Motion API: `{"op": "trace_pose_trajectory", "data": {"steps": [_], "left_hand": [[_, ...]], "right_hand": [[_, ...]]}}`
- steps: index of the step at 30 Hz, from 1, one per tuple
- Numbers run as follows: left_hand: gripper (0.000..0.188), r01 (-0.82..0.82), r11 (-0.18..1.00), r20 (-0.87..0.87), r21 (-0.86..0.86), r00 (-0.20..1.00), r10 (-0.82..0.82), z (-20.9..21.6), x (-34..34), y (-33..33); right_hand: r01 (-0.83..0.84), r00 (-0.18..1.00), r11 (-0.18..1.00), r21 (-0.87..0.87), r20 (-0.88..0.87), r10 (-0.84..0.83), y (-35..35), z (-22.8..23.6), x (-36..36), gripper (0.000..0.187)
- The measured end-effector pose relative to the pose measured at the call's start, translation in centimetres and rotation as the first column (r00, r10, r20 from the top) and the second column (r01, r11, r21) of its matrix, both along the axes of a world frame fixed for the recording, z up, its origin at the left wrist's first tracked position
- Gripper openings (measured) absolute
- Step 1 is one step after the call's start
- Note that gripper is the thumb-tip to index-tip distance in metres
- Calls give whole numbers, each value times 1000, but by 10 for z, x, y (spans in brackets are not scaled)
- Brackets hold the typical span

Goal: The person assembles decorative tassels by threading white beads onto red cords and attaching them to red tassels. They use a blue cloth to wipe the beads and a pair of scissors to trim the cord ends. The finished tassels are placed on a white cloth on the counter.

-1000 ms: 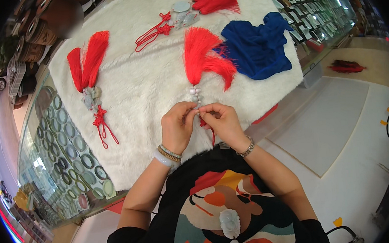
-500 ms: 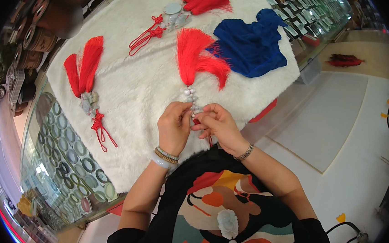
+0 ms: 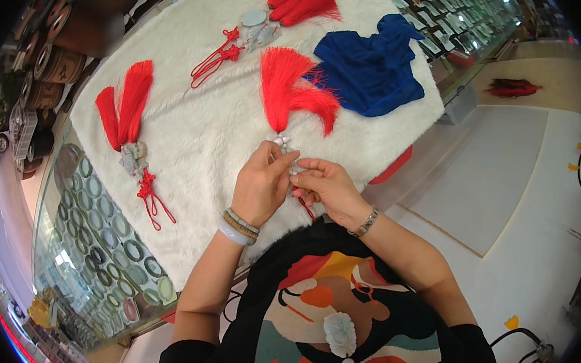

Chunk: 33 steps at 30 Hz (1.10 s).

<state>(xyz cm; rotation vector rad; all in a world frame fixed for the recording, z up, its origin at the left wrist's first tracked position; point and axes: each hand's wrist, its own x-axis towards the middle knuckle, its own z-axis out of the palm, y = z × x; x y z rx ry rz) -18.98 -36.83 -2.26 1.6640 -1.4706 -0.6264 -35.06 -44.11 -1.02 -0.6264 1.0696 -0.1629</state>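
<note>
Both hands work on one tasselled pendant (image 3: 282, 141) with pale beads, whose red tassel (image 3: 290, 89) spreads on the white fur cloth away from me. My left hand (image 3: 260, 181) pinches its bead section from the left. On the right, my right hand (image 3: 329, 189) has thumb and fingers closed on the pendant's lower part, and a red cord (image 3: 306, 208) hangs out below. Fingers hide much of the pale stone. Another red-tasselled pendant (image 3: 133, 158) lies to the left, knot toward me. More pale carvings (image 3: 258, 35) with red tassels and knotted loops lie at the far side.
A blue cloth (image 3: 369, 69) lies crumpled right of the tassel on the white fur cloth (image 3: 196, 151). Under glass at the left are many bangles (image 3: 132, 249). A glass case of small items (image 3: 428, 17) stands at the far right. Brown pots (image 3: 56, 62) crowd the far left.
My left hand has shifted slightly up along the beads, its fingers now reaching over them. The right hand keeps its pinch, and more of the red cord shows below it.
</note>
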Motion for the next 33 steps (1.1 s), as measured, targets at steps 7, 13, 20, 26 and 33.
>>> {"op": "trace_pose_trajectory", "data": {"steps": [7,13,20,26,33], "left_hand": [[31,78,996,48,-31,996,-77,4,11,-7],[23,79,992,76,-101,995,-72,-1,11,-4],[25,42,989,36,-139,999,-37,-7,4,1],[26,-3,994,-26,-109,1000,0,-8,1,5],[28,-23,994,-75,-105,997,15,-11,-3,6]], "right_hand": [[31,998,992,123,52,-38,-9,8,-2,41],[-39,999,991,127,7,39,-15,9,-8,35],[-144,989,985,94,-20,147,-19,6,-12,22],[-69,996,997,-16,-53,68,-12,9,-6,18],[-183,975,938,-295,-174,136,-8,9,-2,14]]}}
